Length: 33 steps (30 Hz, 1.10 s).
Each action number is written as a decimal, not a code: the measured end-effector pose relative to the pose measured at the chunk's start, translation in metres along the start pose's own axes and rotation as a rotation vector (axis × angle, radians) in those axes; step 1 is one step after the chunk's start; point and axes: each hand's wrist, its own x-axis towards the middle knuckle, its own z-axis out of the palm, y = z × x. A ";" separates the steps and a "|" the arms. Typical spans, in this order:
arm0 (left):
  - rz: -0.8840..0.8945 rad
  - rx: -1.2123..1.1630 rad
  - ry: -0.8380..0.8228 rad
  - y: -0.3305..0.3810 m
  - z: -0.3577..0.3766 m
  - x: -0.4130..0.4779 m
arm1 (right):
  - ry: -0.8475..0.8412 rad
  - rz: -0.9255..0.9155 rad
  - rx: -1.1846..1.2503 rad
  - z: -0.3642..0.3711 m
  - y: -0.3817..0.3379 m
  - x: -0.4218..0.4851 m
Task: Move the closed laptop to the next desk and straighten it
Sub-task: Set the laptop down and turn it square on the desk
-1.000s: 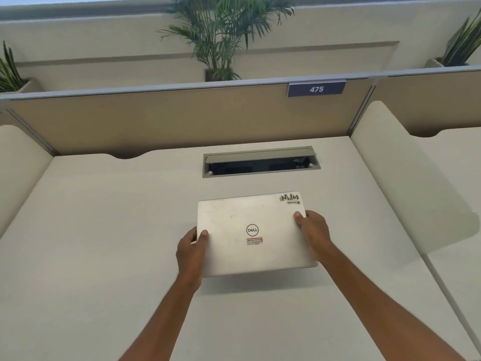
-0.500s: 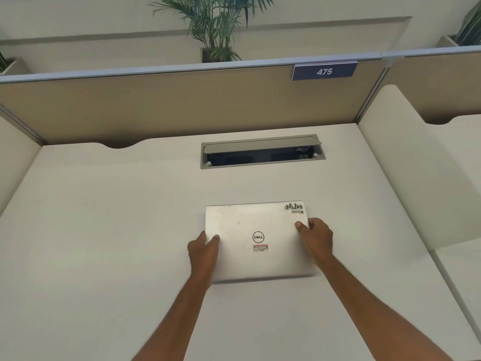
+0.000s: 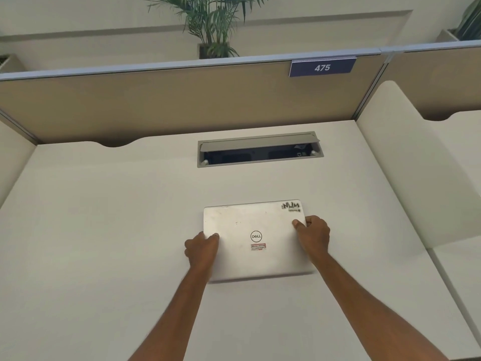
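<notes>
A closed silver laptop (image 3: 256,238) with a round logo and stickers lies flat on the white desk (image 3: 104,230), a little right of the middle. Its edges run almost parallel to the desk's back edge. My left hand (image 3: 201,247) grips its left edge, thumb on the lid. My right hand (image 3: 313,237) grips the right edge near the far corner, thumb on top and fingers curled around the side.
An open cable hatch (image 3: 260,149) sits in the desk behind the laptop. A tan partition (image 3: 182,100) with a blue sign reading 475 (image 3: 322,67) closes the back. A white side divider (image 3: 406,178) stands at the right, another desk beyond it. Potted plants (image 3: 210,24) stand behind.
The laptop has come down from a slight tilt above the desk to lie flat on it. Both hands kept their hold on its side edges.
</notes>
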 end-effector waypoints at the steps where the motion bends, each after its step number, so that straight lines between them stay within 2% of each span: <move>1: 0.002 0.008 0.001 0.000 0.000 0.000 | 0.000 0.002 0.000 0.001 0.000 0.000; 9: -0.019 0.042 0.011 0.004 0.002 -0.011 | -0.001 -0.007 -0.033 0.000 -0.001 0.000; 13: -0.028 -0.112 0.032 0.002 0.001 -0.025 | -0.031 -0.014 -0.185 -0.002 -0.009 0.002; 15: -0.068 -0.170 0.071 -0.001 0.004 -0.040 | 0.002 -0.094 -0.322 -0.002 -0.020 0.001; 17: -0.132 -0.352 0.053 -0.008 0.012 -0.055 | 0.017 -0.225 -0.399 0.003 -0.034 0.003; 20: -0.434 -0.725 -0.186 -0.016 0.030 -0.082 | -0.120 -0.429 -0.477 0.015 -0.057 0.006; 21: -0.537 -0.792 -0.269 -0.019 0.036 -0.092 | -0.188 -0.499 -0.516 0.020 -0.066 0.007; 23: -0.635 -0.851 -0.405 -0.024 0.046 -0.109 | -0.321 -0.622 -0.610 0.031 -0.083 0.008; 27: -0.661 -0.993 -0.406 -0.025 0.053 -0.117 | -0.476 -0.715 -0.804 0.050 -0.108 0.008; 33: -0.680 -1.104 -0.390 -0.022 0.053 -0.114 | -0.511 -0.690 -0.851 0.057 -0.121 0.014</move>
